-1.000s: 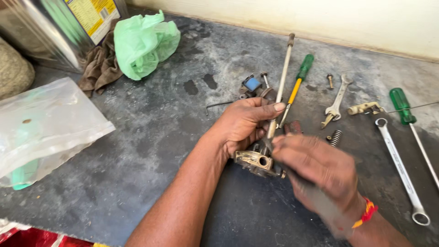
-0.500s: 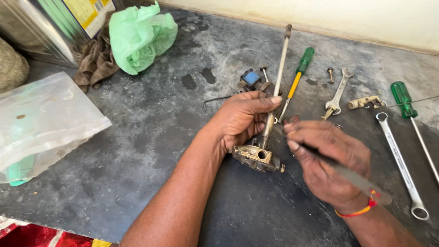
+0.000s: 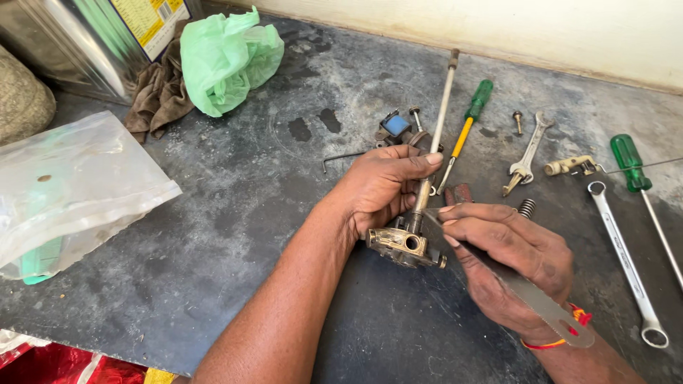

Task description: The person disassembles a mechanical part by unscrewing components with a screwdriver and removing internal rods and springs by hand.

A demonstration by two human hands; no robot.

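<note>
**Blade at the base of the rod**

Left hand [image 3: 380,186] closed round a metal part [image 3: 403,245] and its long rod [image 3: 435,134], mid-tabletop [image 3: 235,235]. Right hand [image 3: 509,256] pinching a flat metal blade [image 3: 530,295], tip at the joint. Probably prying or scraping there. Needed next: steady grip, careful pressure. Screwdrivers [image 3: 471,117] and wrenches [image 3: 626,263] toward the right edge.

Both forearms are bare with no sleeves, the left hand [image 3: 380,186] wears nothing, and the right hand [image 3: 509,259] has a thin red, orange and yellow thread band [image 3: 569,328] tied round its wrist, knotted at one side.
</note>
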